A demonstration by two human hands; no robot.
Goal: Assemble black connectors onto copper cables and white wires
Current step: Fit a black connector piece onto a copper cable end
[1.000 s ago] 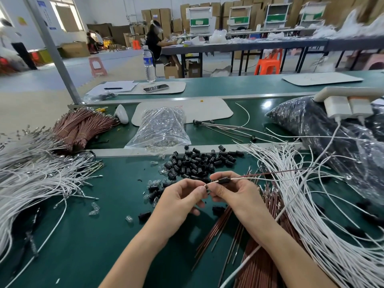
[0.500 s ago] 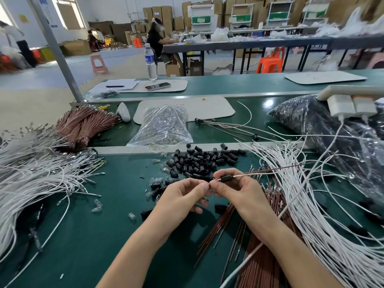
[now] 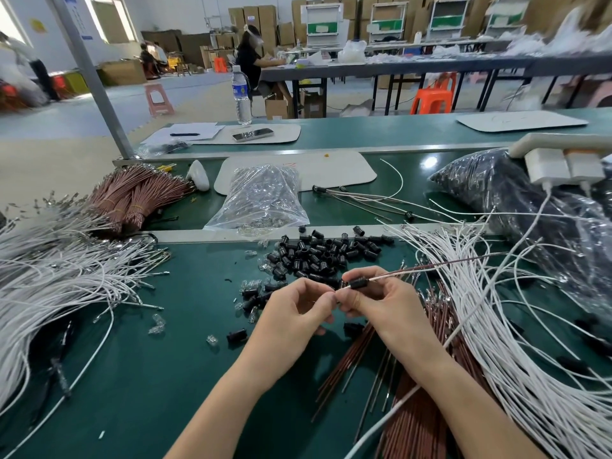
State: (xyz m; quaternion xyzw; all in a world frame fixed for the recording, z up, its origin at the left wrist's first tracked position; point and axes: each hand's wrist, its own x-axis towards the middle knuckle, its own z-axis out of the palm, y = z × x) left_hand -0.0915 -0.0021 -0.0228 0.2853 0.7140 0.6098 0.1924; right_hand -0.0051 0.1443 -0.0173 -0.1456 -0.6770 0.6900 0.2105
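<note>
My right hand [image 3: 381, 303] pinches a black connector [image 3: 358, 282] threaded on a copper cable and a white wire [image 3: 414, 270] that run off to the right. My left hand [image 3: 294, 309] pinches the wire ends that stick out of the connector's left side, fingertips touching those of the right hand. A heap of loose black connectors [image 3: 324, 251] lies just beyond the hands. Copper cables [image 3: 424, 409] lie under my right forearm, and a fan of white wires [image 3: 516, 359] spreads to their right.
Another mass of white wires [image 3: 49, 283] covers the left of the green bench. Bundled copper cables [image 3: 132, 197], a clear bag of parts [image 3: 261, 200] and a black bag [image 3: 530, 207] sit on the middle belt. Small clear pieces [image 3: 159, 323] lie scattered near the hands.
Both hands have stayed together at the same spot; the fingers have shifted slightly on the connector and the wire ends. The view has tilted a little.
</note>
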